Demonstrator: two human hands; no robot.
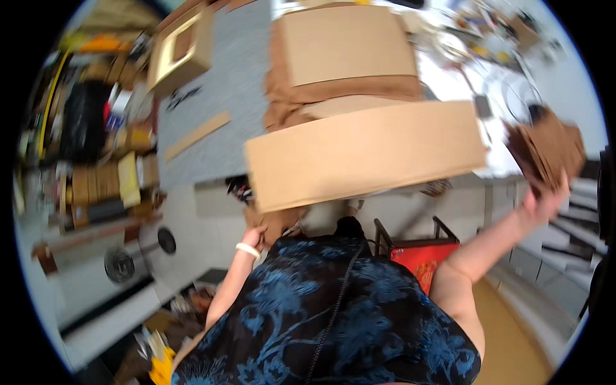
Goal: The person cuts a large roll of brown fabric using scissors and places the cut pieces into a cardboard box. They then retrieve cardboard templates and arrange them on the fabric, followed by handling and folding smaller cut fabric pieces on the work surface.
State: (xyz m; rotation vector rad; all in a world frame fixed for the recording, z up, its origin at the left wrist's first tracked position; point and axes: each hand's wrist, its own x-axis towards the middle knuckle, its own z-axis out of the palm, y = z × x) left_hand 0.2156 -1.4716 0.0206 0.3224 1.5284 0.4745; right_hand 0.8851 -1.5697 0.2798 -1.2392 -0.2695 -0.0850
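Our hands are well apart: right hand (545, 200) clamped on a brown cloth bundle (550, 146) off to our right, left hand (255, 238) gripping a brown piece (278, 221) by the cardboard panel (366, 154) at the worktop (237, 70) edge. Beyond: cardboard sheet (350, 45) over brown fabric (277, 102).

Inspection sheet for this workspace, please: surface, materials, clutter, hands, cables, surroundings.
Surface: table, grey at left, holding scissors and cardboard strip.
Materials: long cardboard panel overhanging the near edge; brown bundle at right, perhaps cloth.
Clutter: mixed small things, upper right, blurred.
Hands: right hand raised, gripping the bundle; left hand at brown material below the panel, grip unclear.
Cables: looped line at right, possibly a cable; blurred.
Surroundings: stacked boxes at left; red chair.
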